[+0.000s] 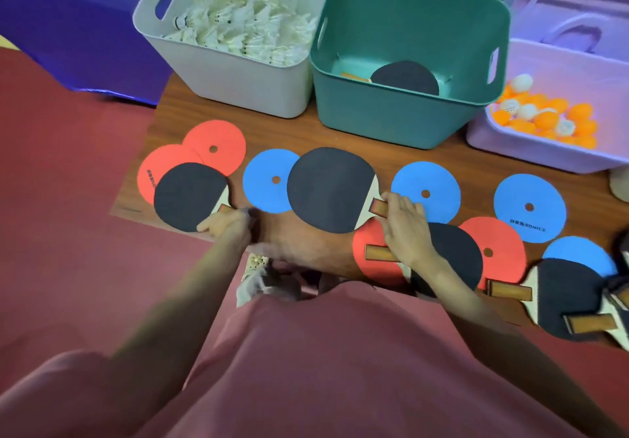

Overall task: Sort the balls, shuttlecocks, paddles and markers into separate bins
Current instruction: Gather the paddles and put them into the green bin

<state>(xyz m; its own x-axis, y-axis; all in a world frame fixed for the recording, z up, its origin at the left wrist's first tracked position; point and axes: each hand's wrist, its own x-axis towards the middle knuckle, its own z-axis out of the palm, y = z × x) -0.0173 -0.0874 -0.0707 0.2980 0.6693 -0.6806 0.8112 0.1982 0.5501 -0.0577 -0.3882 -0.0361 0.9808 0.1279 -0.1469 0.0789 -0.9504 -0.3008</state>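
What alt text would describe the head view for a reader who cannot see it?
A person's left hand and right hand each grip the handle of a black paddle on a wooden table. Behind stand a white bin of shuttlecocks, a green bin holding one paddle, and a purple bin of balls.

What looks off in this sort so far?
Nothing spilled or misfiled. Shuttlecocks fill the grey bin, one paddle lies in the green bin, balls sit in the purple bin.

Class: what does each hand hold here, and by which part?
Left hand grips a black paddle by its handle. Right hand has its fingers on the handle of another black paddle.
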